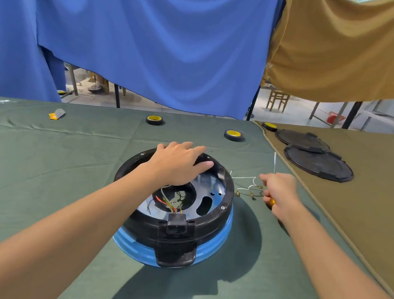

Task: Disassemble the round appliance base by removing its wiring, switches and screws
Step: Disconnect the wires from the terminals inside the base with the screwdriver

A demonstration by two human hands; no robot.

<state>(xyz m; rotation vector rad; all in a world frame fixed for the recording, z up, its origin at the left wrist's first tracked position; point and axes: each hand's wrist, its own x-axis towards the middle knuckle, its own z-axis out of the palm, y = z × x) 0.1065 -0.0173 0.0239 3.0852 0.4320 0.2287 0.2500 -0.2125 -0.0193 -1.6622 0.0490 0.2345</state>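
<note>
My left hand [178, 164] lies flat, fingers straight, pressing the far rim of the round base [221, 219], which sits mid-table on the green cloth [46, 172]. My right hand [280, 190] curls round a screwdriver [275, 161], fingertips at the loose white wires [246, 178] just right of the base; I cannot tell if it pinches them. I judge it best to steady the base and park freed wires apart. Inside the base are a metal plate [214, 186] and coloured wires [167, 202] running to the socket block [176, 224]. At least 2 rim screws [222, 208] are in place.

screwdriver [272, 202] handle mostly hidden in right hand [280, 190], far rim of round base [213, 222] covered by left hand [180, 164]
</note>
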